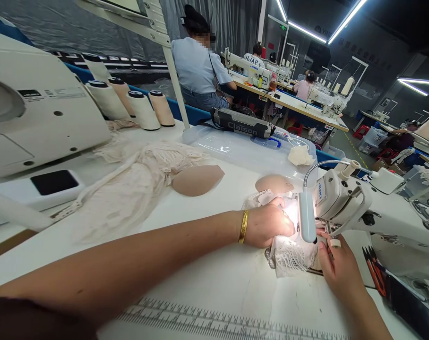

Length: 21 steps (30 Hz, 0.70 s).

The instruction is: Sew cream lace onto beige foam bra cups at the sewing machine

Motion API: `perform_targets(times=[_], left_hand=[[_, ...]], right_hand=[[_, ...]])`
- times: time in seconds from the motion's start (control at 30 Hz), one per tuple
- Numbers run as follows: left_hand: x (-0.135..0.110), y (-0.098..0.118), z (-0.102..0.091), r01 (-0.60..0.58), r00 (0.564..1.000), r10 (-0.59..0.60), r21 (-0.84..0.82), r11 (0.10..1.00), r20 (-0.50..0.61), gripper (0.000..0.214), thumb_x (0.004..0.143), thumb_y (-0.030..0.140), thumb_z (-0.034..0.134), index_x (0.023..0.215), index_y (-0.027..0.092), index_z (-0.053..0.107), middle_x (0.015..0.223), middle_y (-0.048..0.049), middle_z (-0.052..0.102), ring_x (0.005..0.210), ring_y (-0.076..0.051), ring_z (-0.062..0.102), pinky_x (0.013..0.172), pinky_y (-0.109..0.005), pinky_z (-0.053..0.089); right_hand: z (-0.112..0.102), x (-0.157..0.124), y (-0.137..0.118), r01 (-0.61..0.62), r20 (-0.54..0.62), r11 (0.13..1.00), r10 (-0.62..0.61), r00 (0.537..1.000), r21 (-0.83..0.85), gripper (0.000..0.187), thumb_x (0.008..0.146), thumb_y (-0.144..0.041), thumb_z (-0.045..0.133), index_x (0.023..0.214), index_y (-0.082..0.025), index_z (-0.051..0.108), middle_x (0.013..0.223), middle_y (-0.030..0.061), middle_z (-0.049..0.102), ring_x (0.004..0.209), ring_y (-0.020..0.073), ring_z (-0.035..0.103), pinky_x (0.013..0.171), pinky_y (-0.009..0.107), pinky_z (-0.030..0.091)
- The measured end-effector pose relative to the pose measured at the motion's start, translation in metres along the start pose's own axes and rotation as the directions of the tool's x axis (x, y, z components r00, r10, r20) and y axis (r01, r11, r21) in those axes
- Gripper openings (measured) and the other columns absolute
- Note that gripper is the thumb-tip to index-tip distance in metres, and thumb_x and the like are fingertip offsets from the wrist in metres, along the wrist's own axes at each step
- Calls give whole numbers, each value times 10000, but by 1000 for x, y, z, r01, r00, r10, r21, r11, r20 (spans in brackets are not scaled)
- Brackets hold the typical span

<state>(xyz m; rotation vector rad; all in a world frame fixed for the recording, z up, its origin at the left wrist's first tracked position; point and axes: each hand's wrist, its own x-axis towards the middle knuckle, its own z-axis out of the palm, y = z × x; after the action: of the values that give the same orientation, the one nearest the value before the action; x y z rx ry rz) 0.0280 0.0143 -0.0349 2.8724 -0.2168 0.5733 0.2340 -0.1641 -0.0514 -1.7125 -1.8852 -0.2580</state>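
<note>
My left hand (269, 225), with a gold bangle at the wrist, is closed on a piece of white lace fabric (292, 255) under the sewing machine head (342, 198). My right hand (338, 269) rests on the near edge of the same lace by the needle, fingers curled onto it. The machine's lamp (307, 216) lights the spot brightly. A beige bra cup (274, 183) lies just behind my left hand, and a second beige cup (197, 180) lies further left on the table.
A heap of cream lace garments (132, 184) and thread cones (143, 109) sit at the left by another machine (33, 108). A clear plastic box (243, 148) stands behind. Red-handled scissors (375, 271) lie at right. Other people sit sewing at far tables.
</note>
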Motion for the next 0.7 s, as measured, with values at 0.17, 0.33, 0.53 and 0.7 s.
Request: perform_targets(times=[0.17, 0.33, 0.53, 0.7], left_hand=[[-1, 3, 0, -11, 1000, 11, 5, 1000, -7, 253, 605, 11, 547, 754, 211, 588, 745, 12, 671, 710, -174, 593, 880, -398, 340], [0, 3, 7, -24, 1000, 25, 90, 996, 0, 242, 578, -6, 555, 709, 197, 544, 696, 12, 649, 669, -173, 578, 858, -415, 363], [-19, 40, -14, 58, 994, -53, -48, 997, 98, 225, 578, 0, 570, 612, 194, 460, 577, 20, 596, 530, -148, 496, 671, -338, 428], [-73, 117, -64, 249, 948, -288, -885, 394, 139, 259, 798, 359, 751, 697, 165, 612, 687, -10, 647, 651, -154, 591, 631, -234, 486]], right_hand=[[-1, -4, 2, -63, 26, 992, 61, 998, 110, 269, 1000, -210, 435, 1219, -238, 589, 1118, 89, 689, 982, 227, 681, 755, 341, 597], [8, -14, 12, -20, -17, 996, 22, 1000, 87, 243, 1007, -218, 438, 1175, -239, 614, 1066, 82, 709, 989, 230, 693, 771, 341, 600], [13, -16, 5, 186, 52, 981, -190, 980, 63, 374, 975, -160, 416, 1305, -224, 582, 1220, 104, 698, 1131, 246, 669, 932, 405, 569], [28, -14, -59, 370, 270, 892, -435, 859, 261, 445, 954, -278, 545, 1398, -282, 562, 1509, 101, 513, 1403, 339, 465, 1060, 485, 483]])
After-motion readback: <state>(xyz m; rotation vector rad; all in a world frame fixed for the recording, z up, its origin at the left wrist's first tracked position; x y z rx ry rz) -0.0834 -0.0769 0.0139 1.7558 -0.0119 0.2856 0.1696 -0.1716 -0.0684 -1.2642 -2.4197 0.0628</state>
